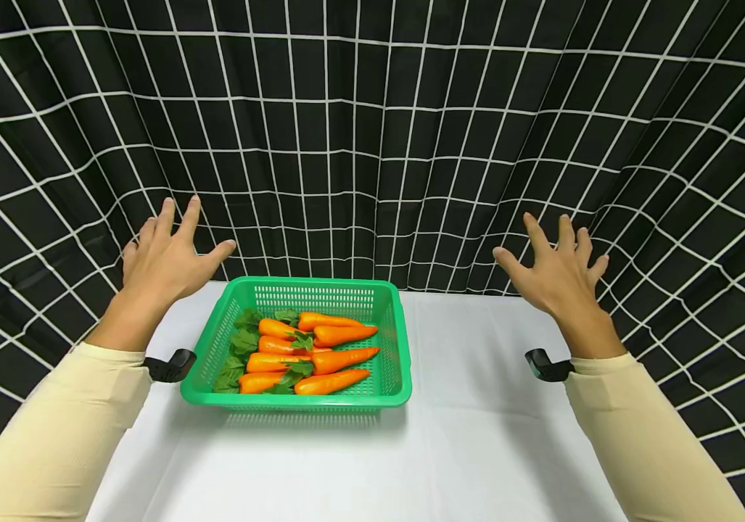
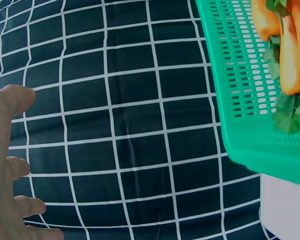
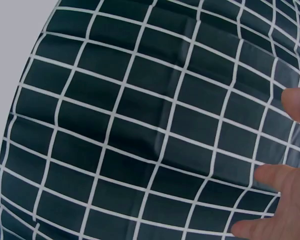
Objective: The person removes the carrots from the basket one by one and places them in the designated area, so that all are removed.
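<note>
A green plastic basket (image 1: 405,355) stands on the white table, left of centre. Several orange carrots (image 1: 339,382) lie in it in two rows, with green leaves (image 1: 241,341) mostly at its left side. My left hand (image 1: 166,261) is raised beyond the basket's left end, fingers spread, holding nothing. In the left wrist view the basket's corner (image 2: 235,145) shows at the right, apart from the left hand's fingers (image 2: 27,206). Over on the right side, my right hand (image 1: 555,272) is held up with spread fingers and holds nothing. Its fingers (image 3: 275,177) show against the curtain in the right wrist view.
A black curtain (image 1: 352,174) with a white grid hangs behind the table and along both sides. White cloth (image 1: 463,435) covers the table. Each wrist wears a small black camera, the left one (image 1: 173,366) close to the basket's left rim.
</note>
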`<action>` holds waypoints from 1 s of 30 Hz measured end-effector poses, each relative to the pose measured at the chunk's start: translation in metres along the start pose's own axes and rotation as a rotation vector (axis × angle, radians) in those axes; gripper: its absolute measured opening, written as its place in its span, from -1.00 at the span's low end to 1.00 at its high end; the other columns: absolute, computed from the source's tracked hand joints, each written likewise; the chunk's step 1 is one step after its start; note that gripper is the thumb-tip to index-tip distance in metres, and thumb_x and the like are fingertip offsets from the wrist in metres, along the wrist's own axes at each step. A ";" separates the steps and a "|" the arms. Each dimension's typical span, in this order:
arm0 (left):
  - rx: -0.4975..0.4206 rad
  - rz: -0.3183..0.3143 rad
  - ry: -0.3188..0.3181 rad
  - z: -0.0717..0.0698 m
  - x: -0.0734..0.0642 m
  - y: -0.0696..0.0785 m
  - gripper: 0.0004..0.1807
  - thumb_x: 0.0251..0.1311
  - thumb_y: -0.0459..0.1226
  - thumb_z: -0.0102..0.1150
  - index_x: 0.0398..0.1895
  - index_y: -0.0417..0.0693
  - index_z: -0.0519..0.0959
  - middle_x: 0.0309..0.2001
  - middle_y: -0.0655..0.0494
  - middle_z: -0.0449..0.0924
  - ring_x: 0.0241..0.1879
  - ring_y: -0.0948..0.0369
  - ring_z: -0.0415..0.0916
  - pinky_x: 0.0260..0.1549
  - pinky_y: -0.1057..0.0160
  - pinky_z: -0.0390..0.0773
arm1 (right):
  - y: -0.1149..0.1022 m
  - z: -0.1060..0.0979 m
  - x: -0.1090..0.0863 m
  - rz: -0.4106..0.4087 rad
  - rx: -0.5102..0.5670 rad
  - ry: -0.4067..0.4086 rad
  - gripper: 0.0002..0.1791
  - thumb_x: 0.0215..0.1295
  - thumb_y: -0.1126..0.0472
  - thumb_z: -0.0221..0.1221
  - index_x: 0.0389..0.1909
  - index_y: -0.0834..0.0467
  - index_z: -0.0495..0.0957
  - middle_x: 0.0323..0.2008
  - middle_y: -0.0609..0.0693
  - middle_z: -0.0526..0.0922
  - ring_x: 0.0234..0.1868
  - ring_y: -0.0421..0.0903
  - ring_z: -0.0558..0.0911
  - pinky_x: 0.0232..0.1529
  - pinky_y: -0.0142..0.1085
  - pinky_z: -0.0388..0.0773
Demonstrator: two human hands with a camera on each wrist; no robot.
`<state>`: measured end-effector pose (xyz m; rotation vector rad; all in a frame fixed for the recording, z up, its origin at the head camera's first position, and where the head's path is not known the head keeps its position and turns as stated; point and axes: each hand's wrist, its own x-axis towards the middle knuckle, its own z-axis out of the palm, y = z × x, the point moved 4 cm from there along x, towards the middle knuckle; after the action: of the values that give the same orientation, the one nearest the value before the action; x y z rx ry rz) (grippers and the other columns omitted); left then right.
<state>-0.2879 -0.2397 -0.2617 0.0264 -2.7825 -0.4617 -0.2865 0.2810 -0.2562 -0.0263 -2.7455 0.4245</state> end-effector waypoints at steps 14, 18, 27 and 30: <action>-0.018 0.042 0.081 0.013 -0.034 -0.003 -0.01 0.22 0.34 -0.13 0.56 0.11 -0.19 0.51 -0.22 -0.30 0.38 -0.34 -0.17 0.10 -0.50 -0.09 | -0.011 -0.005 -0.024 -0.070 0.001 0.058 -0.08 0.27 -0.43 -0.11 0.53 -0.05 -0.03 0.48 0.32 -0.30 0.42 0.36 -0.38 0.13 0.48 -0.49; -0.041 0.041 0.081 0.015 -0.045 -0.005 -0.02 0.22 0.33 -0.11 0.56 0.13 -0.18 0.51 -0.19 -0.32 0.38 -0.33 -0.19 0.10 -0.50 -0.10 | -0.014 -0.006 -0.030 -0.091 0.013 0.071 -0.10 0.28 -0.40 -0.09 0.53 -0.03 0.00 0.48 0.30 -0.29 0.42 0.36 -0.36 0.15 0.47 -0.45; -0.092 0.036 0.085 0.024 -0.069 -0.009 -0.04 0.23 0.28 -0.05 0.56 0.13 -0.17 0.52 -0.14 -0.29 0.40 -0.31 -0.19 0.13 -0.50 -0.12 | -0.015 -0.004 -0.041 -0.124 0.035 0.064 -0.10 0.28 -0.38 -0.05 0.53 -0.05 -0.02 0.49 0.29 -0.28 0.43 0.35 -0.35 0.19 0.43 -0.45; -0.100 0.030 0.085 0.027 -0.075 -0.011 -0.04 0.23 0.26 -0.04 0.56 0.14 -0.16 0.52 -0.16 -0.24 0.38 -0.32 -0.15 0.10 -0.50 -0.06 | -0.015 -0.003 -0.044 -0.130 0.045 0.069 -0.10 0.28 -0.37 -0.03 0.53 -0.05 -0.01 0.49 0.29 -0.27 0.43 0.34 -0.34 0.21 0.40 -0.44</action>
<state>-0.2252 -0.2365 -0.3127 -0.0178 -2.6698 -0.5784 -0.2438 0.2645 -0.2640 0.1448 -2.6504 0.4403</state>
